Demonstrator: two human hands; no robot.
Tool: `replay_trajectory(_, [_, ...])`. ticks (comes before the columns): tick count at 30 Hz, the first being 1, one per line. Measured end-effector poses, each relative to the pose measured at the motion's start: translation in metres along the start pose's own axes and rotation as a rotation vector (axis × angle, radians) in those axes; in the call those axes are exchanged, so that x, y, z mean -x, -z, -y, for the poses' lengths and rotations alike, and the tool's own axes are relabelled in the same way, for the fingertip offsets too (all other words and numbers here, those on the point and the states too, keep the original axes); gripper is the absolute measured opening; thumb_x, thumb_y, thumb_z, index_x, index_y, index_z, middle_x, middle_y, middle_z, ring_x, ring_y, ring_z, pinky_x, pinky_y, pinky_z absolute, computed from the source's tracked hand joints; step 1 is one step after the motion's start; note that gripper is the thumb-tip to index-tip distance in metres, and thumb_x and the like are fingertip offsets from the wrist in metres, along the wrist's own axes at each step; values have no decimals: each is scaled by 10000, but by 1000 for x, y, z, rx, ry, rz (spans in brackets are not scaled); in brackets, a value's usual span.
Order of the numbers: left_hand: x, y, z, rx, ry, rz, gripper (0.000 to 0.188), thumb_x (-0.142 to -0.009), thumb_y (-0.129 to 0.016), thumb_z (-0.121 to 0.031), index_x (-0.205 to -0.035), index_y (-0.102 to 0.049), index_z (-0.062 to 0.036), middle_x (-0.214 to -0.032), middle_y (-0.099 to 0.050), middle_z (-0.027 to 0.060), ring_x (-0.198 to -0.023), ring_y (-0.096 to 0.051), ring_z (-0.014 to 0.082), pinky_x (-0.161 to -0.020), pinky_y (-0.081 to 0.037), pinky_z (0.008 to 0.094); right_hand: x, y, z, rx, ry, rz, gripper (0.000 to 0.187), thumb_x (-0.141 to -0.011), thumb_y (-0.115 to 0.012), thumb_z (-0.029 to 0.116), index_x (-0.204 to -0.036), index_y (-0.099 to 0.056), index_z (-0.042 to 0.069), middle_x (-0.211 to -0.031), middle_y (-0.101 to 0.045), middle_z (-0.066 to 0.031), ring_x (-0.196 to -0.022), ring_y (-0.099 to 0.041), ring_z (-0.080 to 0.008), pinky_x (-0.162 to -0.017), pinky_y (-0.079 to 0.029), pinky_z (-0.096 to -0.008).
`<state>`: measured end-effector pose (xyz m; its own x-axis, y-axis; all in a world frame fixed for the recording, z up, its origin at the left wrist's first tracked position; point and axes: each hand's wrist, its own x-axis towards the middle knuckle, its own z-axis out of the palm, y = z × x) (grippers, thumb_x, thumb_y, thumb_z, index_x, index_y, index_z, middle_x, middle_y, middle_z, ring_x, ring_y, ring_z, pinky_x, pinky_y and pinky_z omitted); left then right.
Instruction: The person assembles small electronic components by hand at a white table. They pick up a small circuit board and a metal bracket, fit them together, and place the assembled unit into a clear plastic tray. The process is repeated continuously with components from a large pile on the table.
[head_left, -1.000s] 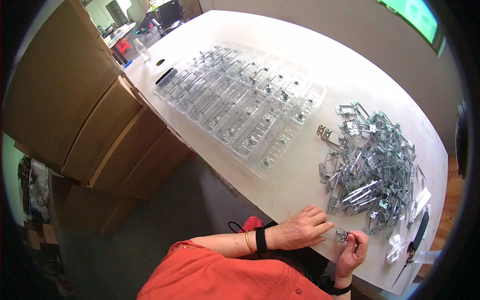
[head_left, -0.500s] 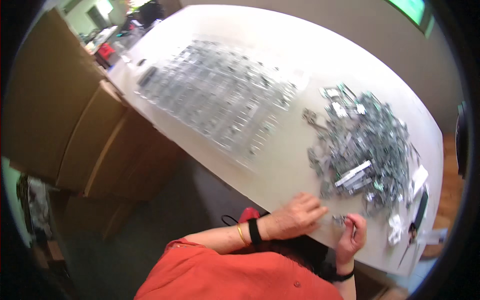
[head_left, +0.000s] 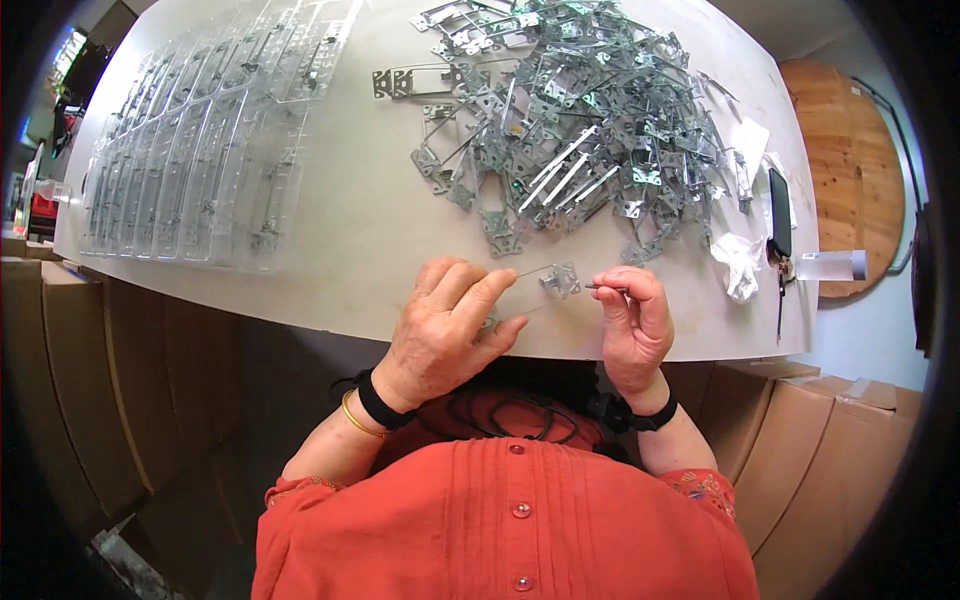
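Observation:
Near the table's front edge, my left hand point(head_left: 445, 320) has its fingers curled around one end of a metal bracket point(head_left: 562, 281) with thin side rods. The bracket's flat plated end points toward my right hand point(head_left: 638, 325). Between the thumb and fingers of that hand is a small thin dark rod point(head_left: 604, 289), its tip close to the bracket's plate. Whether the tip touches the plate I cannot tell. My left fingers hide the bracket's other end.
A large heap of similar metal brackets point(head_left: 600, 110) lies beyond my hands. Clear plastic trays point(head_left: 225, 165) with metal parts in their compartments are at left. Crumpled tissue point(head_left: 738, 266), a black-handled tool point(head_left: 779, 215) and a clear cylinder point(head_left: 832, 266) lie at right. Cardboard boxes point(head_left: 800, 440) stand below the table.
My view has swung round, so the heap and trays sit differently in the picture. My left hand, blurred near the metal part before, now grips the bracket's end, facing my right hand.

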<state>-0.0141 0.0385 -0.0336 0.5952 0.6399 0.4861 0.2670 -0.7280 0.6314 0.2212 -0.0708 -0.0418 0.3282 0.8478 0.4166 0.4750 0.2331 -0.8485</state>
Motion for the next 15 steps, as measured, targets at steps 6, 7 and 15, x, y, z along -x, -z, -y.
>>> replay_trajectory(6, [0, -1, -1, -9, 0, -5, 557, -772, -922, -140, -1271, -699, -35, -1026, -649, 102, -972, -627, 315, -905, -525, 438, -8, 0, 5, 69, 69, 73, 156, -1016, -763, 5, -1155, -690, 5, -1087, -736, -130, -948, -703, -206, -849, -575, -304])
replay_trajectory(7, [0, -1, -1, -9, -4, -4, 557, -771, -922, -140, -1270, -699, -33, -1029, -651, 102, -970, -627, 315, -904, -525, 438, -9, 0, 5, 79, 71, 75, 157, -1015, -765, 6, -1153, -693, 6, -1086, -737, -130, -943, -703, -206, -846, -576, -303])
replay_trajectory(15, [0, -1, 2, -2, -28, -26, 568, -740, -939, -143, -1256, -733, -26, -1020, -651, 110, -948, -630, 323, -847, -547, 441, -10, -1, 6, 121, 76, 71, 158, -1003, -785, 17, -1132, -695, 20, -1059, -740, -123, -901, -702, -202, -815, -573, -300])
